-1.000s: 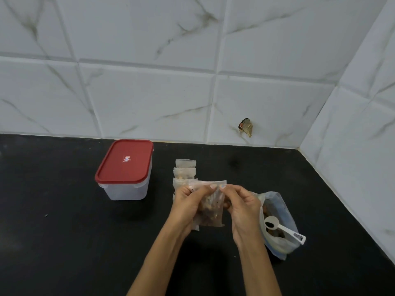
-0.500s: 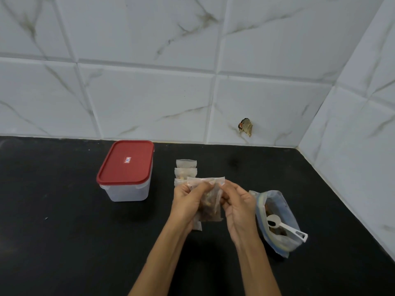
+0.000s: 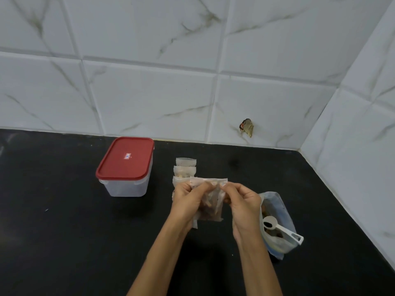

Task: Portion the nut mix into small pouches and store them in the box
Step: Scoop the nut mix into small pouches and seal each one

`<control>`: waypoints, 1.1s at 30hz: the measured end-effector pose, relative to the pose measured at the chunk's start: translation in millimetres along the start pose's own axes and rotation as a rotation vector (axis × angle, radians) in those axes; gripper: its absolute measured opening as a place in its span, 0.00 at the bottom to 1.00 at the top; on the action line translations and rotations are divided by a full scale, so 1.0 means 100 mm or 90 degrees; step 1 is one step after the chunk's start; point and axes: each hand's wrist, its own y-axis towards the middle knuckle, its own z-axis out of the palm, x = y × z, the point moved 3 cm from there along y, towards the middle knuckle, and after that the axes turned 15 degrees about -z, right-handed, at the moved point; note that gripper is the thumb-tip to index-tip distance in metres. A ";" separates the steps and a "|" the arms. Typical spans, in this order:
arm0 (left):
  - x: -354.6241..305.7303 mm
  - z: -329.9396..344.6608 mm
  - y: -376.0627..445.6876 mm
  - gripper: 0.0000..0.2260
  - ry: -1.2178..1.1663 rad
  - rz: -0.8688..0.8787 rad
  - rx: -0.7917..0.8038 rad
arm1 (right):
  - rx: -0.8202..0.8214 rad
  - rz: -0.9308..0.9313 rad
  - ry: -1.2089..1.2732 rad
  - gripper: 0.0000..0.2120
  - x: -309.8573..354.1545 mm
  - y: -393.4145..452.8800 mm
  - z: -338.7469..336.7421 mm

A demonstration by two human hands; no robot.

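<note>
Both hands hold one small filled pouch (image 3: 210, 201) upright above the black counter (image 3: 64, 242), near the middle of the scene. The left hand (image 3: 188, 201) pinches the pouch's top strip at its left part, and the right hand (image 3: 243, 202) pinches the same strip at its right part, the fingertips of the two nearly meeting. Nuts fill the lower part of the pouch.

The step in hand looks like sealing the pouch mouth. To do it well, keep the pouch upright so no nuts creep into the strip, press the strip flat between thumb and finger, and work along it from one end to the other so no gap is left.

Just beyond the hands, a row of other pouches (image 3: 185, 170) lies on the counter, running away toward the tiled wall (image 3: 149, 92). The box (image 3: 126, 169) stands to the left, apart from the pouches, its red lid (image 3: 126, 159) on, so it needs opening before anything goes in. To the right, just beside the right hand, lies the big bag of nut mix (image 3: 277, 223) with a white scoop (image 3: 280, 227) resting in its mouth
</note>
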 end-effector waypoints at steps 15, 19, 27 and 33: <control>0.12 0.09 0.06 0.04 -0.039 -0.029 -0.042 | -0.053 -0.009 -0.002 0.08 -0.07 0.10 -0.29; 0.09 0.10 0.06 0.04 -0.048 -0.018 -0.039 | 0.016 0.001 0.037 0.03 -0.10 0.12 -0.29; 0.11 -0.08 0.12 0.04 -0.028 -0.027 -0.074 | 0.179 0.099 0.053 0.27 -0.20 0.09 -0.13; 0.14 -0.12 0.14 0.09 0.028 -0.012 -0.076 | 0.149 0.072 0.004 0.07 -0.21 0.03 -0.03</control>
